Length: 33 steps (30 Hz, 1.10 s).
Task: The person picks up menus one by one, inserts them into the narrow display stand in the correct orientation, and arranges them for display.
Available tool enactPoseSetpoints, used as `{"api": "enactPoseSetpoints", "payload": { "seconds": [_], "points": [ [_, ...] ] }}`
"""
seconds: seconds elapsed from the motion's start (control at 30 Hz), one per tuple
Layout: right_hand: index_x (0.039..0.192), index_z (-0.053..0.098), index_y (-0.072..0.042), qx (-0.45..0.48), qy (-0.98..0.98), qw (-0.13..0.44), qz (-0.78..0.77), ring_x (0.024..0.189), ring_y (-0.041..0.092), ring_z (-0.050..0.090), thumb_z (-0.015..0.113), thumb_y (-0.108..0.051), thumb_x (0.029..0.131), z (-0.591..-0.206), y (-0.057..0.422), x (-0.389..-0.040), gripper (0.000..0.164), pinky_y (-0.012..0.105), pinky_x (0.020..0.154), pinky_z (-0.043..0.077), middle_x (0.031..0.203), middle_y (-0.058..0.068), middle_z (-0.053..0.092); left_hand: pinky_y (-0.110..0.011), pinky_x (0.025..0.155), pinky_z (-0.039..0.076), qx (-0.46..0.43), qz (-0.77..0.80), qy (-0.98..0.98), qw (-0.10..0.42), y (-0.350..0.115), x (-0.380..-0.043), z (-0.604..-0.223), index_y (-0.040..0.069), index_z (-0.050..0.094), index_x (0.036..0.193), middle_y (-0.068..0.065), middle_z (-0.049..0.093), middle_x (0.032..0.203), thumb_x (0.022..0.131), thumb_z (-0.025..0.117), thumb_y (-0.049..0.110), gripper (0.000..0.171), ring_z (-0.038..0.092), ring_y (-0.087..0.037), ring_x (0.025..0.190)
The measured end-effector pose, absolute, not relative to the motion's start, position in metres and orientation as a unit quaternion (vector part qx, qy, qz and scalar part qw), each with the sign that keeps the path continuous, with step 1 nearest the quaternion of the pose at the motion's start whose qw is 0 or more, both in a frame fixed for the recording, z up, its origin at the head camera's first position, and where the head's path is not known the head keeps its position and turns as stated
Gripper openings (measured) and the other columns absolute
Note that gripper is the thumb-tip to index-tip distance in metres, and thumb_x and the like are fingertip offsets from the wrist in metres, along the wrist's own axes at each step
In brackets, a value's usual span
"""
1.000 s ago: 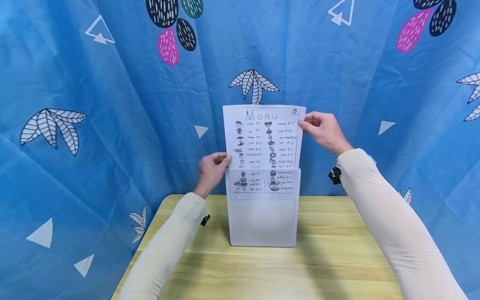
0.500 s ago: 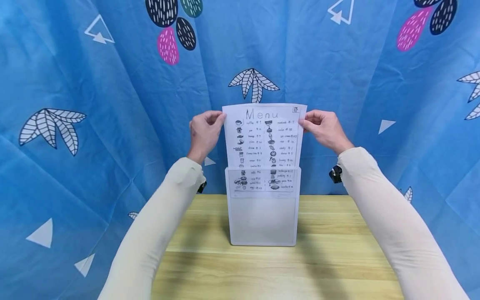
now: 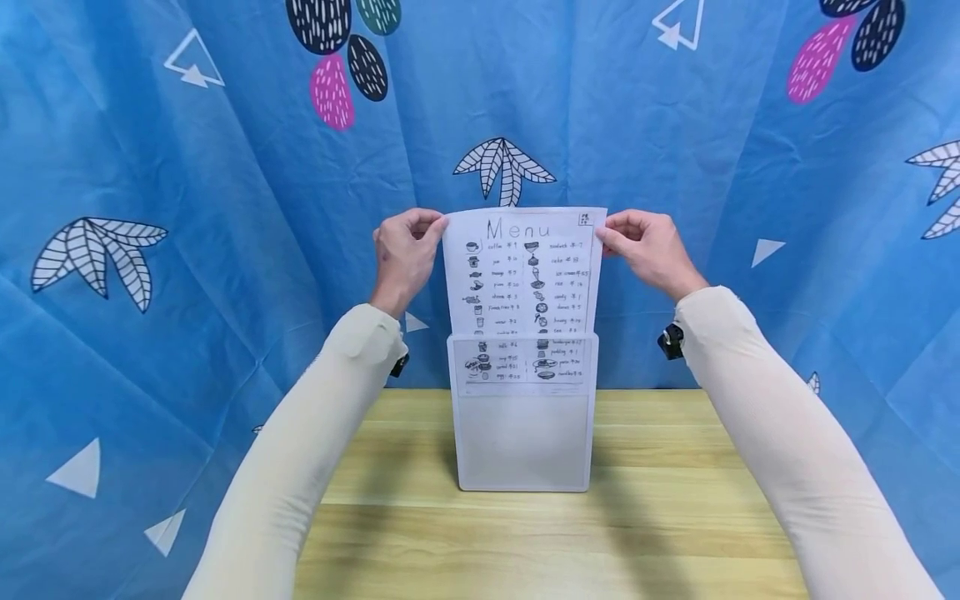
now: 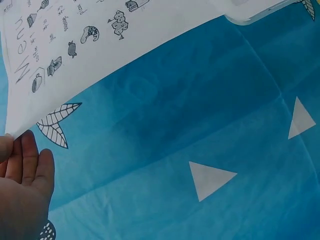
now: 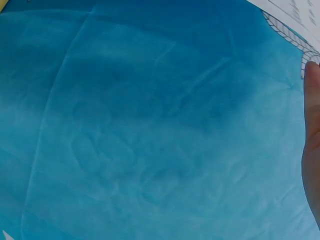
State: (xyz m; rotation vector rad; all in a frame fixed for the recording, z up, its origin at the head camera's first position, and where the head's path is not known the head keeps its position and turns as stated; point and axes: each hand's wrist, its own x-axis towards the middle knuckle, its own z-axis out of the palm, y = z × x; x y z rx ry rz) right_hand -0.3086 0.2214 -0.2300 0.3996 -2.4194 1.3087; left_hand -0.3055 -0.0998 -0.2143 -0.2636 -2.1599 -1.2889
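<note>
A white paper menu [image 3: 521, 275] with drawings and prices stands upright, its lower part inside a clear plastic sign holder [image 3: 522, 442] on the table. The paper's upper part sticks out above the holder's top edge. My left hand [image 3: 406, 258] pinches the menu's top left corner between thumb and fingers; the left wrist view shows this hand [image 4: 25, 175] at the sheet's corner. At the right edge, just below the top corner, my right hand [image 3: 651, 250] pinches the paper. Only part of that hand [image 5: 312, 135] appears in the right wrist view.
The holder stands on a light wooden table [image 3: 525, 542]. A blue patterned curtain [image 3: 637, 125] hangs behind the table and along both sides.
My left hand has let go of the menu's left edge lower down, moved up and taken hold of the top left corner. My right hand has kept its grip and shifted up slightly.
</note>
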Motion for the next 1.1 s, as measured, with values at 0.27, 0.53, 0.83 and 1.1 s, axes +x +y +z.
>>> {"api": "enactPoseSetpoints", "payload": {
  "seconds": [0.27, 0.53, 0.83, 1.1],
  "points": [
    [0.112, 0.07, -0.003, 0.138, -0.846, 0.214, 0.469, 0.086, 0.007, 0.068, 0.066, -0.029, 0.097, -0.216, 0.217, -0.308, 0.03, 0.036, 0.092, 0.052, 0.104, 0.008, 0.074, -0.03, 0.075, 0.051, -0.107, -0.487, -0.812, 0.303, -0.102, -0.306, -0.219, 0.004, 0.074, 0.108, -0.011, 0.072, 0.101, 0.098, 0.067, 0.022, 0.022, 0.065, -0.019, 0.091],
    [0.116, 0.069, -0.004, 0.144, -0.836, 0.226, 0.479, 0.084, 0.007, 0.067, 0.066, -0.026, 0.098, -0.217, 0.215, -0.308, 0.029, 0.027, 0.086, 0.052, 0.103, 0.006, 0.073, -0.032, 0.079, 0.053, -0.118, -0.495, -0.804, 0.308, -0.104, -0.306, -0.222, 0.004, 0.073, 0.108, -0.011, 0.073, 0.102, 0.097, 0.067, 0.021, 0.021, 0.066, -0.02, 0.092],
    [0.118, 0.072, -0.005, 0.146, -0.832, 0.224, 0.485, 0.083, 0.008, 0.068, 0.067, -0.023, 0.097, -0.222, 0.215, -0.308, 0.028, 0.024, 0.081, 0.05, 0.1, 0.006, 0.073, -0.035, 0.082, 0.054, -0.127, -0.494, -0.808, 0.296, -0.105, -0.306, -0.229, 0.003, 0.07, 0.117, -0.012, 0.072, 0.105, 0.099, 0.065, 0.02, 0.025, 0.066, -0.022, 0.092],
    [0.117, 0.072, -0.004, 0.148, -0.836, 0.222, 0.48, 0.083, 0.006, 0.068, 0.067, -0.024, 0.098, -0.227, 0.217, -0.308, 0.028, 0.025, 0.083, 0.05, 0.103, 0.008, 0.073, -0.036, 0.083, 0.054, -0.131, -0.491, -0.811, 0.289, -0.105, -0.305, -0.233, 0.004, 0.07, 0.119, -0.013, 0.071, 0.105, 0.099, 0.064, 0.02, 0.026, 0.065, -0.023, 0.092]
  ]
}}
